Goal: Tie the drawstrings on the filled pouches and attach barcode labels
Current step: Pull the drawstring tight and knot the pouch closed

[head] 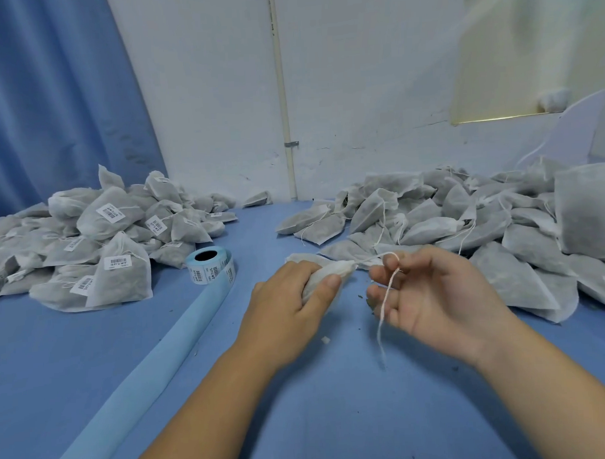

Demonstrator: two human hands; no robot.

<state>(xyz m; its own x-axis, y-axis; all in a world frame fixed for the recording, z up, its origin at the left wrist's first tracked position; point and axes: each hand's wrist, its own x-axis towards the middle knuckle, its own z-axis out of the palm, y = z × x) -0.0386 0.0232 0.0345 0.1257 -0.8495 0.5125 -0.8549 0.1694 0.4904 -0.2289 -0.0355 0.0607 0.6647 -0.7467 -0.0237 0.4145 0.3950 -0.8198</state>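
The left hand [290,305] grips a filled white mesh pouch [325,276] around its gathered neck, thumb pressed on top, low over the blue desk [300,411]. The right hand [437,293] is a little apart from the left. Its fingers are curled, with the pouch's white drawstring [386,291] looped over the forefinger. The loose tail hangs across the palm towards the desk.

The knot does not look drawn tight yet. To tie it well, the left hand should probably keep the neck bunched shut so no filling escapes. The right hand would then pass the tail through the loop and pull steadily away from the pouch. A jerk might snap the thin string or tear the fabric.

The held pouch is to the right of a roll of barcode labels [211,267], nearer the person. A pale blue backing strip [144,365] trails from the roll towards the person. Left of the roll lies a heap of labelled pouches [89,243]. Well to the roll's right is a heap of unlabelled pouches [465,223], strings loose.
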